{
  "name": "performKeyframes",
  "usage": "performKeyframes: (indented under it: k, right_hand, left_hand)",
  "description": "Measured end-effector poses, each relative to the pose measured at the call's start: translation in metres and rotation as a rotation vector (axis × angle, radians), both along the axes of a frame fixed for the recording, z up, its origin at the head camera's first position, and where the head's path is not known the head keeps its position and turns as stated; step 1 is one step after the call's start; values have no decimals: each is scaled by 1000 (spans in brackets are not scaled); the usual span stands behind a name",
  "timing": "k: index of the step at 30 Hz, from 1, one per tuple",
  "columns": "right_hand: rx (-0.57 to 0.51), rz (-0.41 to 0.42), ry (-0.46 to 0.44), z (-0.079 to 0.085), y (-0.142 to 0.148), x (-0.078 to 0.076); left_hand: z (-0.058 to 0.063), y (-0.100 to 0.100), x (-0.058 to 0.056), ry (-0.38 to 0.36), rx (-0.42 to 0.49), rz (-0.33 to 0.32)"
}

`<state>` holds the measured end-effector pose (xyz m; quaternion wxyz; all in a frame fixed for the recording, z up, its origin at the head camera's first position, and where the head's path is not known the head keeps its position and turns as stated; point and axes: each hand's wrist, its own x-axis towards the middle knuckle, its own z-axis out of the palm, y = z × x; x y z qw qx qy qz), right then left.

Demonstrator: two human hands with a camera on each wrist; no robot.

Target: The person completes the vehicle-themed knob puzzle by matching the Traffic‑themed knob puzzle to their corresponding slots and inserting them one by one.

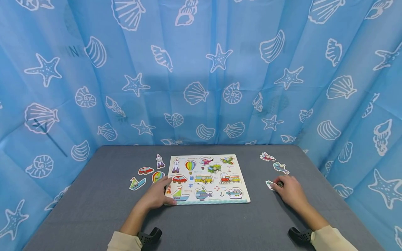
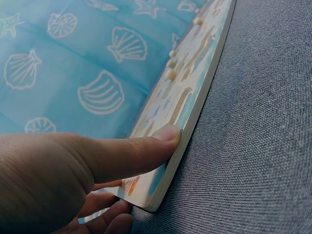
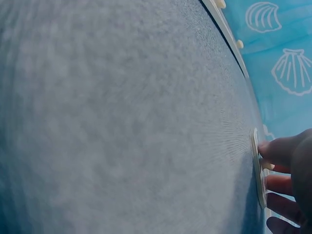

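Note:
A wooden knob puzzle board (image 1: 196,196) printed with vehicles lies flat on the grey table. My left hand (image 1: 156,194) grips its near left corner. In the left wrist view that thumb (image 2: 141,153) presses on the board's top near the edge, other fingers at the side. Off to the right, my right hand (image 1: 290,191) pinches a small puzzle piece (image 1: 269,184), mostly covered by the fingers. Its edge (image 3: 257,165) shows in the right wrist view, at the table surface. Knobs stand on several pieces in the board, such as the yellow bus (image 1: 201,180).
Left of the board lie loose pieces: a rocket (image 1: 160,161), a red car (image 1: 146,170), a balloon (image 1: 158,176) and a sailboat (image 1: 137,183). Beyond my right hand are a helicopter (image 1: 267,157) and a submarine-like piece (image 1: 281,167). A blue shell-patterned curtain (image 1: 201,69) hangs behind the table.

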<state>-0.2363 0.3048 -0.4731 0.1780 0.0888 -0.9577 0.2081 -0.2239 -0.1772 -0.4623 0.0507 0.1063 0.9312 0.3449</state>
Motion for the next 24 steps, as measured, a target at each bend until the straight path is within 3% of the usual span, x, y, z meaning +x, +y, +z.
performKeyframes:
  k: [10,17,24]
  right_hand:
    - [-6,-18,28,0,-3,1]
    - [-9,-56,-24,1,-2,3]
    - [-12,-49,-17,1,-8,4]
  left_hand:
    - [2,0,3,1,21,-2]
    - [1,0,2,5,30,-5]
    - [-1,1,1,5,25,-1]
